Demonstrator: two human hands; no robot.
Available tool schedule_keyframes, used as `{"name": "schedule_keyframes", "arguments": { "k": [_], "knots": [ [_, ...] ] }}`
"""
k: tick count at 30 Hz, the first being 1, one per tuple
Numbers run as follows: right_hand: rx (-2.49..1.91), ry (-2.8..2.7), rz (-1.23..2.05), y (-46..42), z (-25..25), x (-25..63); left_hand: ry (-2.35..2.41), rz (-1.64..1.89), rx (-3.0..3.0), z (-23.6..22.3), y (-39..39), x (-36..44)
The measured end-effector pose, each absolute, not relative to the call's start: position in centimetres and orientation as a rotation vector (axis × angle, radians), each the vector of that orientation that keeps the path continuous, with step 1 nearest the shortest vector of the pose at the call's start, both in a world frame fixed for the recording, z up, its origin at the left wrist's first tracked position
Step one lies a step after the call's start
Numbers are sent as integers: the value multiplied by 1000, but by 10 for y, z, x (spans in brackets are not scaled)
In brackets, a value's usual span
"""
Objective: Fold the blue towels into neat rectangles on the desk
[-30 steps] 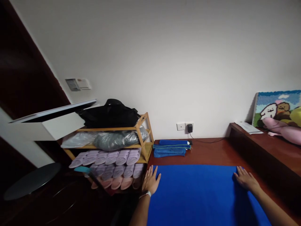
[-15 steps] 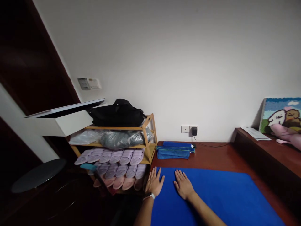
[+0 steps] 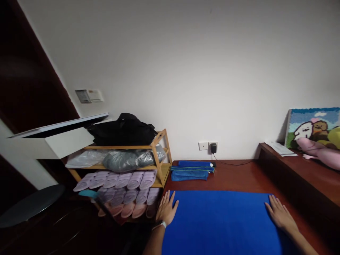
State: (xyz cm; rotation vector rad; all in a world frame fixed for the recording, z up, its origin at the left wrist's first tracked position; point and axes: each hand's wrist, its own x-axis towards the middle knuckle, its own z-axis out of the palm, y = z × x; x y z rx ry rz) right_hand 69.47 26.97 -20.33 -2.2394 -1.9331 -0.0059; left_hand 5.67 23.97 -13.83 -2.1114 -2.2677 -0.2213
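Note:
A blue cloth point(image 3: 220, 219) lies spread flat on the reddish-brown table point(image 3: 239, 177). My left hand point(image 3: 166, 208), with a pale watch point(image 3: 162, 224) at its wrist, rests at the cloth's far left corner, fingers stretched out. At the far right corner lies my right hand point(image 3: 282, 214), palm down with its fingers straight, holding nothing. Beyond the far edge, several folded blue cloths point(image 3: 192, 170) are stacked near the wall.
Left of the table stands a wooden rack point(image 3: 162, 156) with lilac slippers point(image 3: 117, 180), a black bag point(image 3: 123, 131) and a white box point(image 3: 66, 141). A plug point(image 3: 213, 148) trails a cord across the table's back. On the right ledge are papers point(image 3: 281, 148), a pink toy point(image 3: 318, 152) and a picture point(image 3: 316, 124).
My right hand has slid rightward from near the left hand to the cloth's far right corner. My left hand stays at the left corner. The view has turned slightly right.

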Motion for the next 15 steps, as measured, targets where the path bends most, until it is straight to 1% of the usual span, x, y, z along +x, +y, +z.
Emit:
{"name": "schedule_keyframes", "arguments": {
  "k": [3, 10, 15],
  "knots": [
    [-2301, -1925, 41, 268, -212, 711, -2265, -207, -2109, -139, 241, 56],
    [-2303, -1910, 65, 268, -204, 700, -2269, -208, -2090, -144, 244, 54],
    [-2313, -1916, 71, 269, -210, 703, -2242, -225, -2104, -145, 242, 54]
  ]
}}
